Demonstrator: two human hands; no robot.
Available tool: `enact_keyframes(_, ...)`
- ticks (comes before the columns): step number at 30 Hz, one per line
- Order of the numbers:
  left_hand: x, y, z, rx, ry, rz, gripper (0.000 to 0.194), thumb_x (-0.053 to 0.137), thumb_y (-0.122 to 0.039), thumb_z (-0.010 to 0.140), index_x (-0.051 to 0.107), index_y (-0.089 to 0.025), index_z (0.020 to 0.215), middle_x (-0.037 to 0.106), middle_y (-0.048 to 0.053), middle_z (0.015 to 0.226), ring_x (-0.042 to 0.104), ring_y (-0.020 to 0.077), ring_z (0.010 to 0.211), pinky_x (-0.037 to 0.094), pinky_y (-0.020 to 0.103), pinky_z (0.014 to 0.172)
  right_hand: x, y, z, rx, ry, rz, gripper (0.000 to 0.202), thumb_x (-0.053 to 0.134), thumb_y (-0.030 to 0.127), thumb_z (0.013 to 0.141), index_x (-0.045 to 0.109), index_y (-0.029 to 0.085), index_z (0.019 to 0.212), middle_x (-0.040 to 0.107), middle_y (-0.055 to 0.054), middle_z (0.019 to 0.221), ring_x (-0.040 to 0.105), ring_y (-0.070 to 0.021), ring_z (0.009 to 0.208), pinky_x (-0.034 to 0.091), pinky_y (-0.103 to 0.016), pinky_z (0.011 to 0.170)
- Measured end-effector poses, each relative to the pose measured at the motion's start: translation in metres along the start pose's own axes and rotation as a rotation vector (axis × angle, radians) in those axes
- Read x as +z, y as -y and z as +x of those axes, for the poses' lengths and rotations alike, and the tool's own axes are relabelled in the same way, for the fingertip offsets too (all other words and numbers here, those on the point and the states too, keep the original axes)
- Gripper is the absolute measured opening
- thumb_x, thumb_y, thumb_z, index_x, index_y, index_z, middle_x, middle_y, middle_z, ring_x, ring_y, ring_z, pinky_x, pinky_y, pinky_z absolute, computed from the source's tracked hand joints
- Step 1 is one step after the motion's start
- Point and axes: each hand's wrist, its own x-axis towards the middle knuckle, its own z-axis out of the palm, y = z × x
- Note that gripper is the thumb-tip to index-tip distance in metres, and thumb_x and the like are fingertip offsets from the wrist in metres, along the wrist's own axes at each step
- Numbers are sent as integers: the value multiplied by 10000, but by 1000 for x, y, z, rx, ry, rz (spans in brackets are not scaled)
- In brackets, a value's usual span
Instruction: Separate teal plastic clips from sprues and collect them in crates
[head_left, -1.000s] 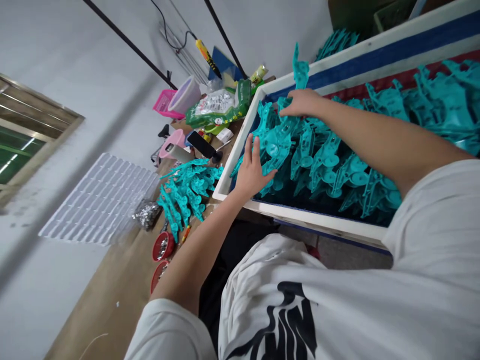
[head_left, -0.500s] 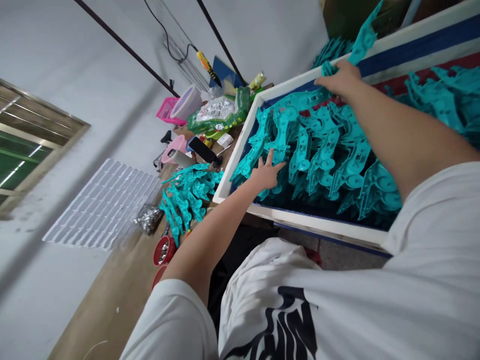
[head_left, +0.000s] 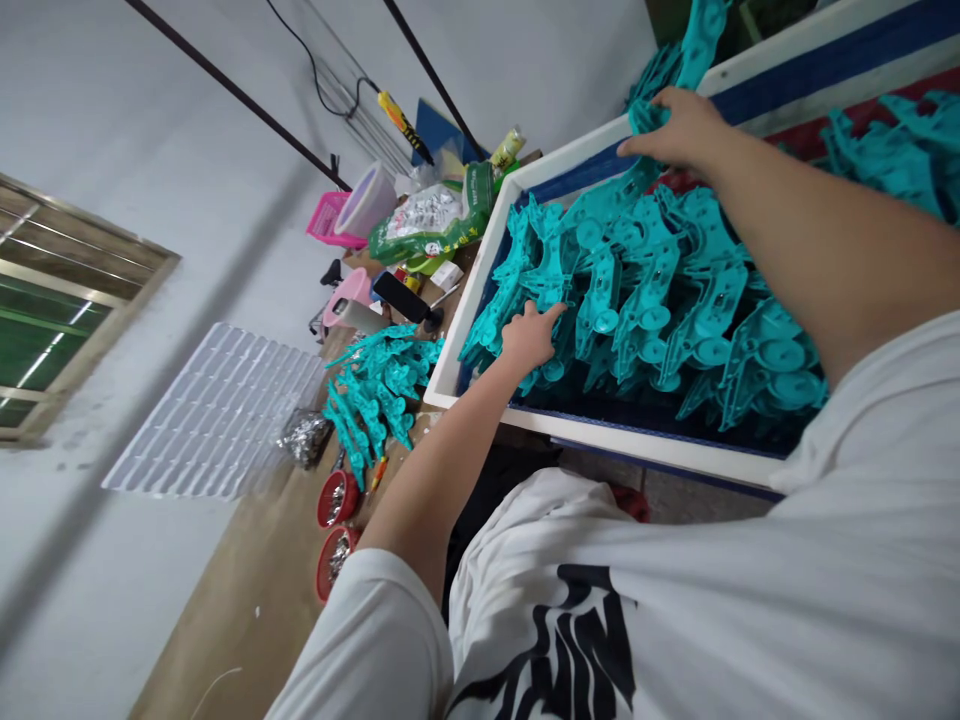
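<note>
A white-rimmed crate (head_left: pixel 637 437) with a blue inside holds rows of stacked teal plastic parts (head_left: pixel 649 270), long and bent with round discs on them. My left hand (head_left: pixel 529 338) rests over the parts at the crate's near left end, its index finger stretched out and nothing visible in its grip. Across the crate, by the far rim, my right hand (head_left: pixel 686 130) is closed around a teal plastic part (head_left: pixel 701 45) that sticks up past the rim. The palm hides where it is gripped.
On the brown bench (head_left: pixel 225 600) left of the crate lies a pile of teal parts (head_left: pixel 379 385). Two red bowls (head_left: pixel 336 498) of small metal pieces stand nearby, with a phone on a stand (head_left: pixel 401 297), a green bag (head_left: pixel 431 222) and a clear ridged tray (head_left: pixel 214 410) beyond.
My left hand's spread fingers have drawn in, leaving the index finger out. My right hand, with its teal part, has shifted slightly up and left. The view has moved slightly.
</note>
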Motion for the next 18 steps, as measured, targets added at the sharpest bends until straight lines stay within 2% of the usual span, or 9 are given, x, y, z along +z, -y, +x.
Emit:
enact_keyframes(5,-10,2,6,26,38,-61,940,710,-179,1036,469,-449,1904,607,205,1708,858,414,1211,681,492,980,0,17,-14,-31,57,-58,904,1012,386,1022,631,158,1809,732,-222,1689,774,-308,1429,616,-575,1285)
enact_keyframes(9,-10,8,11,50,85,-156,958,747,-299,1042,432,-432,1937,583,190,1789,859,381,1191,679,487,1035,2,26,-21,-42,97,-60,877,993,361,1044,621,149,1810,752,-227,1658,820,-337,1388,639,-607,1267)
enact_keyframes(11,-8,11,15,64,79,-172,977,756,-299,1024,440,-426,1940,594,182,1793,857,381,1200,671,496,1074,5,28,-22,-51,112,-54,884,1002,348,1036,624,154,1811,762,-232,1641,829,-372,1394,650,-642,1252)
enact_keyframes(13,-7,13,19,95,72,-167,1039,771,-224,968,451,-415,1938,643,168,1762,833,407,1304,661,497,1116,7,29,-19,-58,118,-45,898,1010,342,1025,623,155,1814,760,-240,1639,829,-397,1406,644,-681,1245)
enact_keyframes(15,-7,16,23,146,65,-177,1065,769,-166,936,463,-375,1934,737,156,1661,720,441,1545,635,493,1193,9,30,-16,-68,123,-34,912,1008,345,1021,613,157,1822,761,-242,1634,829,-402,1410,632,-684,1242)
enact_keyframes(16,-6,19,24,169,61,-188,1053,764,-157,940,467,-348,1933,773,155,1609,631,447,1660,614,499,1240,9,31,-13,-77,125,-25,917,1001,355,1024,605,161,1828,760,-239,1634,827,-403,1413,639,-657,1229)
enact_keyframes(18,-6,25,27,204,67,-221,1023,758,-171,966,459,-307,1935,780,166,1608,507,449,1773,575,525,1310,9,31,-9,-100,132,1,918,984,375,1031,592,171,1835,758,-235,1633,819,-411,1419,688,-532,1142)
